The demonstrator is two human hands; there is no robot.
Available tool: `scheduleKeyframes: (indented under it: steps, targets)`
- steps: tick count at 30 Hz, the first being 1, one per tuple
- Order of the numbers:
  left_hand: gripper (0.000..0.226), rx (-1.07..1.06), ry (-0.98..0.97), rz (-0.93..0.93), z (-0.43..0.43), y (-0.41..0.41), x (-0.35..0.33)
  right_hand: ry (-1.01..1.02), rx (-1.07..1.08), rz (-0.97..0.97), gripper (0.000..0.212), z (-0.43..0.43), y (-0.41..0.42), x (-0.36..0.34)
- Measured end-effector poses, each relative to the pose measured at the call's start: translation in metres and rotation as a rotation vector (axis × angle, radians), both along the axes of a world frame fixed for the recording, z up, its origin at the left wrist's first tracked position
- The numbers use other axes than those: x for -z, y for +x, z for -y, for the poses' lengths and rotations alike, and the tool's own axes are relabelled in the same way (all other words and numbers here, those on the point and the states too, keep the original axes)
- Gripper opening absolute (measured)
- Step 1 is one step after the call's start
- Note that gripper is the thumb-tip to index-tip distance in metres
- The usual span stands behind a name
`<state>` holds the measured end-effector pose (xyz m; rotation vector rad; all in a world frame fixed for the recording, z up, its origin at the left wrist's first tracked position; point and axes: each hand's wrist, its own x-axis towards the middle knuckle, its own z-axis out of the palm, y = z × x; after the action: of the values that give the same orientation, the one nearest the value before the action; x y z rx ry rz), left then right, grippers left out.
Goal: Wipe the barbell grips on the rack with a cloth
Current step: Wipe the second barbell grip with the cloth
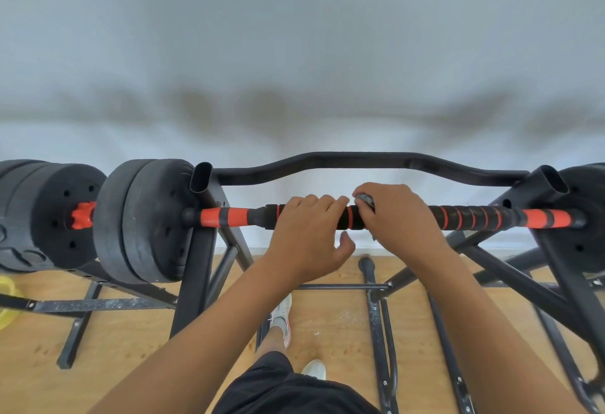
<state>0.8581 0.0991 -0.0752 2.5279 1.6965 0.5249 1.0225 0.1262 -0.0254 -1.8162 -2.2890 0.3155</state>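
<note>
Nearest, the left hand [307,230] curls over the black foam-gripped, orange-banded barbell [474,217], lying crosswise on the black steel rack [196,249]; the right hand [396,213] clasps a grey cloth [364,200] around it, unwiped grip stretching rightward

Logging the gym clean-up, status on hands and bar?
Left hand gripping barbell grip. Right hand presses grey cloth on it. Bar sits on rack. No obstruction.

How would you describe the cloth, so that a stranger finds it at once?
Start at the black metal rack and follow the black and orange barbell resting across it to the middle. There the right hand presses a small grey cloth on the bar; the left hand beside it holds none.
</note>
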Motion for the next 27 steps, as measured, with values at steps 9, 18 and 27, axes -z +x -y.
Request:
scheduleKeyframes:
  steps: [9,18,27]
  targets:
    - [0.030,-0.169,0.250,-0.107,-0.021,0.016,0.027,-0.009,0.032,0.244,0.024,0.024,-0.019,0.003]
    - [0.042,-0.155,-0.145,-0.265,-0.042,0.015,-0.004,0.007,0.015,0.179,0.027,0.033,-0.019,0.000]
    - [0.047,-0.129,-0.590,-0.131,-0.059,0.013,-0.030,0.002,0.009,0.122,0.032,0.043,0.000,-0.001]
